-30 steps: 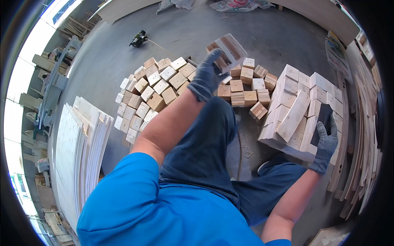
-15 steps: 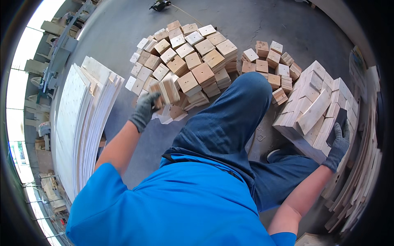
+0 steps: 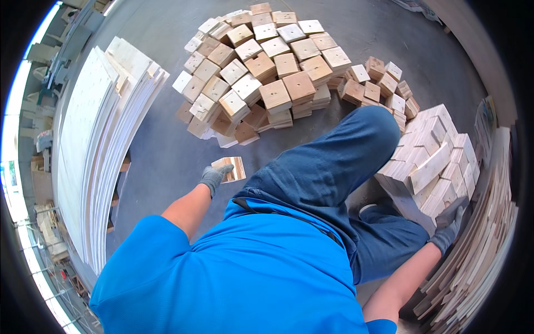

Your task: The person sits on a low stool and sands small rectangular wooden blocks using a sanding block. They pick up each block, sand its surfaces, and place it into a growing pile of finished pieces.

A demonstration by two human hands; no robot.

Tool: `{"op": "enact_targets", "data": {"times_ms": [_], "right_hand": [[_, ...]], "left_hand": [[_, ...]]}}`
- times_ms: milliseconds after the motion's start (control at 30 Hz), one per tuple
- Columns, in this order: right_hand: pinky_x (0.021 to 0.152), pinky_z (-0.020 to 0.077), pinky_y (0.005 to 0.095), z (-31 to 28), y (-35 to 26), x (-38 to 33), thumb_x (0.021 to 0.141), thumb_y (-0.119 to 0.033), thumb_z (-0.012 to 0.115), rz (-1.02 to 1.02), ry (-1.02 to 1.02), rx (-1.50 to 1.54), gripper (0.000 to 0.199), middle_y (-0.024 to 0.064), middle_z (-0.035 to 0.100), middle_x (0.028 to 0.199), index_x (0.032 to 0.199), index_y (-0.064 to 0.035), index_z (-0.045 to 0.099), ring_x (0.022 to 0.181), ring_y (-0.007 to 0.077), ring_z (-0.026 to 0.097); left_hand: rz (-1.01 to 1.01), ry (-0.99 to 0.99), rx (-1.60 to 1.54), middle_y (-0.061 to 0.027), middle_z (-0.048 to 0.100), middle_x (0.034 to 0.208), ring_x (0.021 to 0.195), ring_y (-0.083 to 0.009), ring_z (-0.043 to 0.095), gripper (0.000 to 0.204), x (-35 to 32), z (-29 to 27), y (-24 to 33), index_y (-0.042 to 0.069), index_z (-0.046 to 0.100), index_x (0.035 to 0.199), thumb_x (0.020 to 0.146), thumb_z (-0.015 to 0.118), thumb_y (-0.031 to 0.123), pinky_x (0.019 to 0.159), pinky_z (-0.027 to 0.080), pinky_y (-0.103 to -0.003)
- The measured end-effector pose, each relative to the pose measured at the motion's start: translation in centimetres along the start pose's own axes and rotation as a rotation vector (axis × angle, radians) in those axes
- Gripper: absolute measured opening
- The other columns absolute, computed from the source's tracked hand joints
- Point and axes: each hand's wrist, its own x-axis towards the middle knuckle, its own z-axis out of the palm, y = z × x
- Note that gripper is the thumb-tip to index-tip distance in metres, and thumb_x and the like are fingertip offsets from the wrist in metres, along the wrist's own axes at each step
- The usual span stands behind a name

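Observation:
My left hand [image 3: 214,178], in a grey knit glove, grips a small stack-like wooden block [image 3: 237,169] with layered edges. It is held apart from the big pile of wooden blocks [image 3: 275,94], between that pile and my body. At the far right my gloved right hand [image 3: 448,229] has its fingers round a dark flat piece [image 3: 449,214], whose kind I cannot make out. That piece is at the near end of a neat stack of pale wooden blocks [image 3: 403,183]. One loose slat [image 3: 431,168] lies slanted across this stack.
A smaller group of blocks [image 3: 374,68] sits beyond my raised knee. Large plywood sheets [image 3: 83,150] stand along the left. Long thin wood strips [image 3: 473,261] are heaped at the right edge. Bare grey floor [image 3: 161,183] shows between the sheets and my left arm.
My left hand has drawn the block away from the pile, toward my body. My right hand has moved nearer me along the stack with the dark piece. The view has shifted.

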Motion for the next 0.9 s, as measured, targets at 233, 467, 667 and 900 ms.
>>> {"op": "enact_targets", "data": {"times_ms": [233,467,667,900], "right_hand": [[0.107,0.0551,0.0439,-0.6,-0.6,-0.4,0.096,-0.041,0.081,-0.021,0.242,0.06,0.062,0.0146,0.067,0.144,0.144,-0.0063,0.065,0.124,0.0344,0.066],[0.101,0.0582,0.0488,1.6,0.2,-3.3,0.093,-0.042,0.082,-0.038,0.304,-0.036,0.061,0.0142,0.068,0.142,0.142,-0.0089,0.067,0.12,0.0349,0.068],[0.109,0.0519,0.0491,2.6,0.7,-4.6,0.1,-0.051,0.071,-0.059,0.285,-0.157,0.069,0.0154,0.062,0.151,0.152,-0.0063,0.058,0.128,0.0368,0.062],[0.11,0.0517,0.0477,0.5,-0.9,-5.2,0.102,-0.046,0.071,-0.111,0.291,-0.163,0.067,0.0167,0.06,0.155,0.154,-0.0056,0.057,0.131,0.0367,0.061]], "left_hand": [[0.073,0.209,-0.01,-0.0179,0.078,0.116,0.099,-0.0279,0.077,0.082,4.5,-4.8,-3.1,-0.008,0.072,0.127,0.07,0.101,0.043,0.086,0.062,-0.042],[0.083,0.605,-0.315,-0.0229,0.077,0.119,0.102,-0.0291,0.076,0.08,9.2,-15.2,-2.1,-0.011,0.073,0.122,0.066,0.103,0.036,0.093,0.061,-0.039],[0.195,0.657,-0.441,-0.0221,0.078,0.119,0.104,-0.0284,0.076,0.078,14.0,-19.8,4.0,-0.011,0.074,0.123,0.067,0.102,0.035,0.097,0.058,-0.037],[0.095,0.501,-0.387,-0.0228,0.076,0.125,0.107,-0.0293,0.074,0.082,18.3,-18.2,11.2,-0.011,0.074,0.125,0.068,0.101,0.041,0.099,0.057,-0.038]]}}
